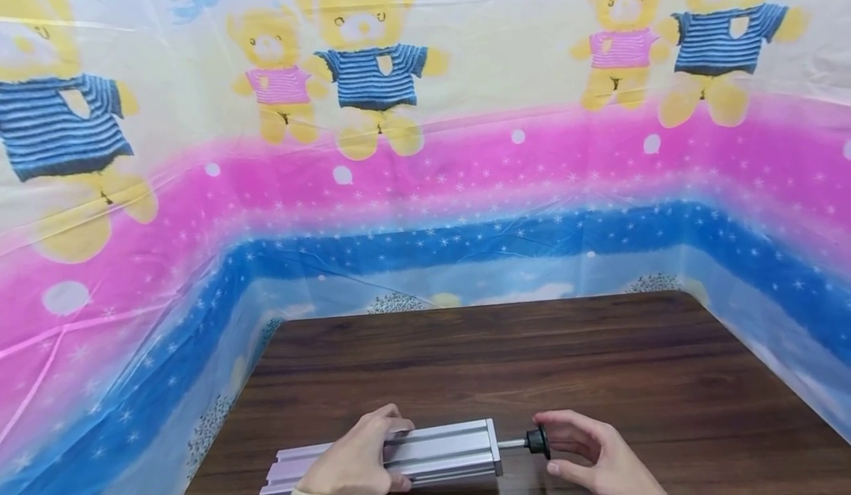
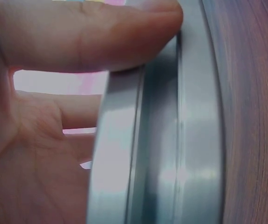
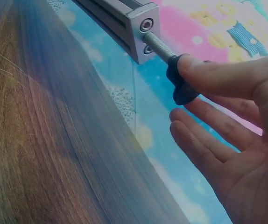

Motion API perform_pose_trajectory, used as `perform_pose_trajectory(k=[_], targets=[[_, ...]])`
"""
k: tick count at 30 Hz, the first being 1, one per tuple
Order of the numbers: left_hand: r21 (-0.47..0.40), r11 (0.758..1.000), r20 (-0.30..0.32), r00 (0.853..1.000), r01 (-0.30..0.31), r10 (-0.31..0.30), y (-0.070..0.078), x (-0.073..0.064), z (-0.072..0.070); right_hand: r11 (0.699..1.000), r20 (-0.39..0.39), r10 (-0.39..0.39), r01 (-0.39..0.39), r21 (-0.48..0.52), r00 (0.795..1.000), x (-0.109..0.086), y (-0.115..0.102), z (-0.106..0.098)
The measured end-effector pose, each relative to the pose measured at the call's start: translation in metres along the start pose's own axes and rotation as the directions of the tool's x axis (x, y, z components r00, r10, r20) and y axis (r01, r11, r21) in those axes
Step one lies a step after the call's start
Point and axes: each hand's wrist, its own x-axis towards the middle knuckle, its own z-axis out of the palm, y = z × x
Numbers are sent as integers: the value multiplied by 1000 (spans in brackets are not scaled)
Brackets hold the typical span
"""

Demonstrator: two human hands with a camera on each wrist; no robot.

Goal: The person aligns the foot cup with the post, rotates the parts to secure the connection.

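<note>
A silver aluminium extrusion bar (image 1: 448,447) with grooves along its sides lies lengthwise across the near part of the table. My left hand (image 1: 359,454) grips it from above; in the left wrist view the thumb (image 2: 148,28) presses on one grooved face of it. From the end plate (image 3: 137,41), which carries two socket screws, a threaded rod (image 3: 159,48) sticks out. A black levelling foot (image 1: 537,441) sits on the rod's outer end. Thumb and forefinger of my right hand (image 1: 605,454) pinch this foot at its rim, while the other fingers stay off it in the right wrist view.
A dark brown wood-grain table (image 1: 465,362) spreads out beyond the hands, with rounded far corners. Around its back and sides hangs a printed cloth (image 1: 465,162) with teddy bears and pink and blue bands.
</note>
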Motion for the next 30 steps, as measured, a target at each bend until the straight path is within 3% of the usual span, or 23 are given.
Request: perform_pose_trajectory(k=[7,15,24,30], targets=[[1,997,-13,997,-73,73,-3,1,0,1000,-2,-26,26,5,1000,1,3,0],[-3,996,-14,996,-87,87,-3,1,0,996,-16,83,-83,-13,996,3,3,-4],[15,999,-1,999,-45,45,0,1,1,994,-15,89,-89,-67,996,5,4,-4],[20,997,-17,997,-77,78,1,1,1,992,-4,101,-101,-73,995,7,6,-4]])
